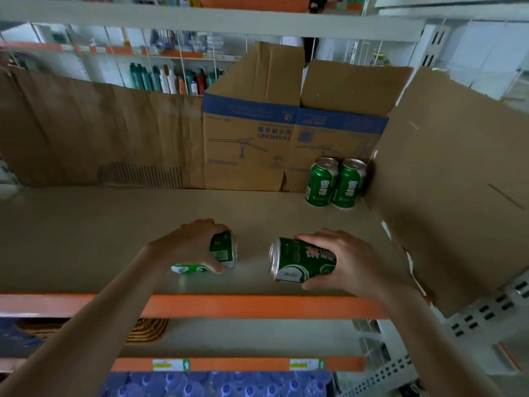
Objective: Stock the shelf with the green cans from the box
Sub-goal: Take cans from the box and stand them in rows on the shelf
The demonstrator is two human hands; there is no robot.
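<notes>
Green metal in both grips: my left hand (192,244) curls round the left can (224,249), low over the shelf (100,239); my right hand (347,263) grips the right can (300,260), lying sideways, near the front edge. I see a standing pair (323,183) far right, touching, beside cardboard (458,181)

The green cans (320,181) are glossy printed metal with bare silvery tops. The box (249,144) and the backing sheet (86,130) are matt brown cardboard, the sheet torn rough to its corrugation low down. The shelf board (114,230) looks smooth and matt beige, its front rail (257,306) smooth orange paint
</notes>
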